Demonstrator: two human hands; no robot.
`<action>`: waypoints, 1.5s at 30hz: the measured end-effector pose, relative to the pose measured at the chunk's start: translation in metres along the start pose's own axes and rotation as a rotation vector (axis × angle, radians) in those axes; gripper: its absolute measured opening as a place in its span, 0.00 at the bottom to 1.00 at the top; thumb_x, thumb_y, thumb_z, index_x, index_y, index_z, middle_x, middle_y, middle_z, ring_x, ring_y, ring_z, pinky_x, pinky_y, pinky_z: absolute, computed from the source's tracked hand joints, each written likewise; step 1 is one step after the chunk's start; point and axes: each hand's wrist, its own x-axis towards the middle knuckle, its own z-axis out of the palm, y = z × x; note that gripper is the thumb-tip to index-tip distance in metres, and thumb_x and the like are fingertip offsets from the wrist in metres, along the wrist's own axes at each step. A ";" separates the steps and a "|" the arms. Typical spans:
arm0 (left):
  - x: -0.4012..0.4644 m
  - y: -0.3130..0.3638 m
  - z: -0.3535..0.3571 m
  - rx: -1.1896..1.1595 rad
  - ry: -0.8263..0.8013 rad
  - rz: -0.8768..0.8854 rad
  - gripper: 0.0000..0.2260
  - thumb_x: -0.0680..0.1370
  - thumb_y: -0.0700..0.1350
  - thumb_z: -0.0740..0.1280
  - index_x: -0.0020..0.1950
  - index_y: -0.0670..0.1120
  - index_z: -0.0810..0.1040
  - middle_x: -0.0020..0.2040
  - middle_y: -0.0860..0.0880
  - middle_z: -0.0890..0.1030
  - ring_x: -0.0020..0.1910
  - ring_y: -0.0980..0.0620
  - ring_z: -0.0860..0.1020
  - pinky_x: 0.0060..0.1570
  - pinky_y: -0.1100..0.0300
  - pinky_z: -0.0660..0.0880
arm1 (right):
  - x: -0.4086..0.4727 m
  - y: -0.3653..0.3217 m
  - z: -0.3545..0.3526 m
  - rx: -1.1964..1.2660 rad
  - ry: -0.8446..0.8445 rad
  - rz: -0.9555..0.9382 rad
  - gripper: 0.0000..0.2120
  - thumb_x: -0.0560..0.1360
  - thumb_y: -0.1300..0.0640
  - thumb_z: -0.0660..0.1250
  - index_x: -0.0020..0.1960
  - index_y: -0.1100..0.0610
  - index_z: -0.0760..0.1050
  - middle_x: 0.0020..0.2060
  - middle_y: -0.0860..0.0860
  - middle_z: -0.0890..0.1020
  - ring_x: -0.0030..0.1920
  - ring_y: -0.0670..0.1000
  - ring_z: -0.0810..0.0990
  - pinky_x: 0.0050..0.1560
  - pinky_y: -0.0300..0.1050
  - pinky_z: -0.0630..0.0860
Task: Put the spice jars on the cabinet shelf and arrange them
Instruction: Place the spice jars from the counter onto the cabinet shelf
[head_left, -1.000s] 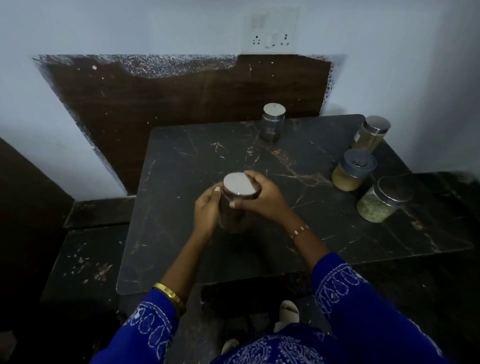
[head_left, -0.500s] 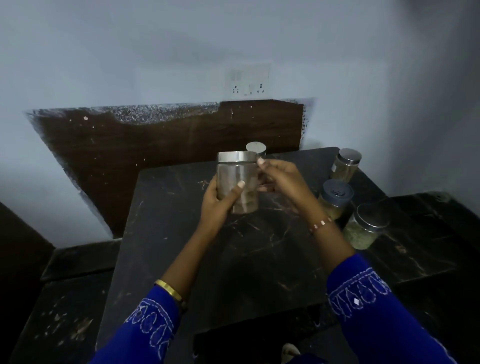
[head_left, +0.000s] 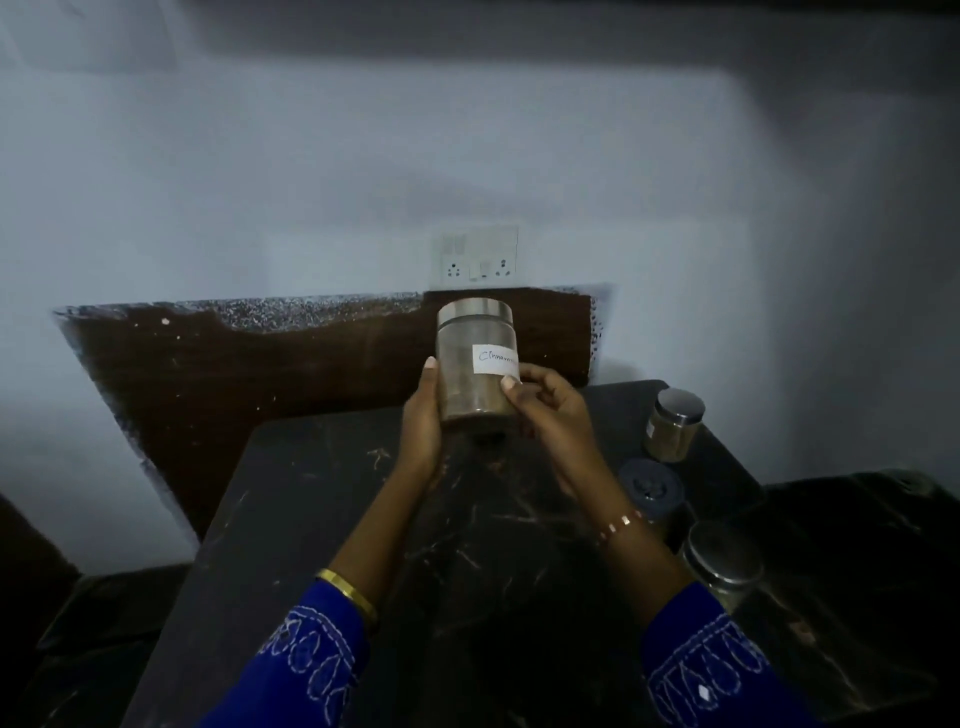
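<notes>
Both hands holding jar (head_left: 475, 364) upright above table (head_left: 322, 493), 12 o'clock: left hand (head_left: 422, 431) gripping its side w/ curled fingers, right hand (head_left: 553, 410) pinching near label (head_left: 496, 359).

We have both forearms stretched forward and raised, converging toward twelve o'clock. Our left hand (head_left: 423, 426) stands with its palm turned inward, thumb pointing up along the left side of the jar (head_left: 477, 364) and fingers wrapped behind it. Our right hand (head_left: 553, 410) cups the jar from three o'clock, thumb tip pressed on its front just below the paper label, fingers curled round the back. Both wrists carry bangles; blue embroidered sleeves cover both forearms from mid-forearm back.
</notes>
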 end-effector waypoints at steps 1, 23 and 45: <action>0.005 0.003 0.007 0.088 0.061 0.085 0.18 0.81 0.51 0.52 0.54 0.40 0.75 0.44 0.45 0.80 0.39 0.57 0.80 0.35 0.68 0.77 | 0.007 -0.002 -0.003 0.010 0.017 -0.025 0.16 0.73 0.56 0.68 0.59 0.54 0.72 0.53 0.56 0.80 0.51 0.53 0.81 0.40 0.37 0.78; 0.132 0.211 0.127 0.416 0.136 0.797 0.17 0.79 0.54 0.59 0.63 0.46 0.73 0.57 0.47 0.79 0.53 0.53 0.79 0.47 0.64 0.79 | 0.163 -0.226 -0.008 -0.075 -0.109 -0.598 0.22 0.75 0.59 0.65 0.67 0.56 0.65 0.59 0.59 0.78 0.55 0.53 0.79 0.49 0.42 0.78; 0.281 0.368 0.131 0.820 0.208 0.850 0.17 0.78 0.42 0.63 0.66 0.41 0.72 0.60 0.41 0.78 0.58 0.44 0.77 0.58 0.53 0.74 | 0.338 -0.363 0.057 -0.590 -0.047 -0.699 0.22 0.74 0.62 0.65 0.67 0.62 0.67 0.54 0.61 0.80 0.54 0.59 0.80 0.60 0.57 0.75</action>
